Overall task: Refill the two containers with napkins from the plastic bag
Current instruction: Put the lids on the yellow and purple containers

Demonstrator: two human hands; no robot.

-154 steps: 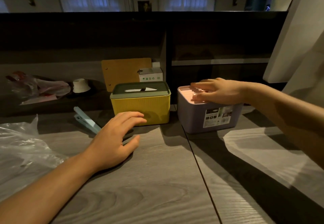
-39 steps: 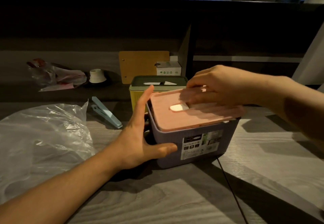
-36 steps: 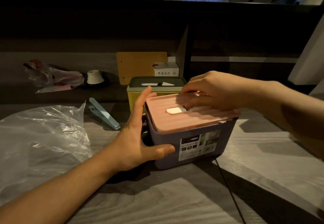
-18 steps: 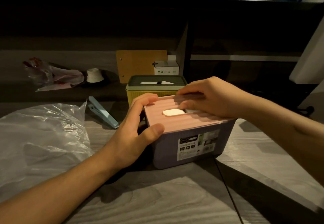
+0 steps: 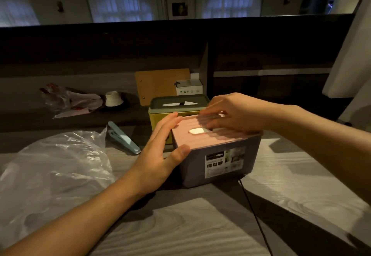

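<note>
My left hand [image 5: 158,159] flat and relaxed against the purple box's [image 5: 218,163] left side, my right hand [image 5: 234,113] curled on its pink lid [image 5: 208,135], yellow box [image 5: 160,115] just behind, plastic bag [image 5: 54,167] at the counter's [image 5: 200,231] left edge.

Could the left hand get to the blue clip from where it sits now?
Probably yes. The left hand rests open against the purple container, and the blue clip lies just to its left on the table, with only bare wood between them. The plastic bag lies beside the clip, not over it.
</note>
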